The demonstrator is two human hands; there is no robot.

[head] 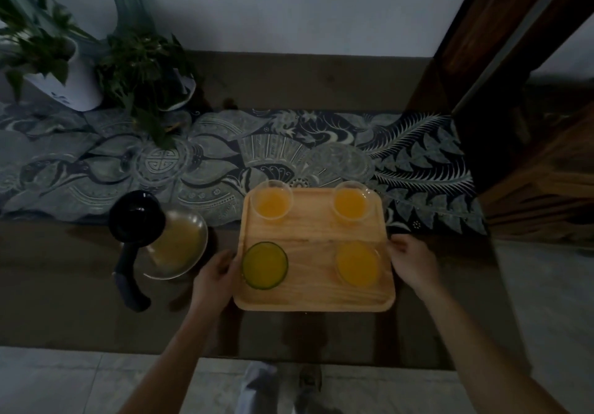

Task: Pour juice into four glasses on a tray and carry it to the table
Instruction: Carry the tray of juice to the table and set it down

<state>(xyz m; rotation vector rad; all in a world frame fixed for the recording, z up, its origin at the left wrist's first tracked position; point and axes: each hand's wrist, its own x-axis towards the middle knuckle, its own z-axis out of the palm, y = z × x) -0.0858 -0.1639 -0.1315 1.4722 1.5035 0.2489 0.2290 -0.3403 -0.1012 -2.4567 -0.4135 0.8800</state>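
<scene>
A light wooden tray (pixel 313 237) lies on the dark table and carries several glasses of orange juice: two clear ones at the back (pixel 272 201) (pixel 351 202), a green-tinted glass (pixel 265 266) at front left and a clear glass (pixel 357 263) at front right. My left hand (pixel 216 274) grips the tray's left edge beside the green-tinted glass. My right hand (pixel 409 261) grips the right edge, fingers curled over the rim. A glass jug (pixel 173 243) with a black lid and handle stands left of the tray, some juice in it.
A patterned blue runner (pixel 225 156) crosses the table behind the tray. Two potted plants (pixel 64 60) (pixel 148 73) stand at the back left by the wall. Dark wooden furniture (pixel 530 156) rises on the right. Pale floor tiles and my shoes show below the table's front edge.
</scene>
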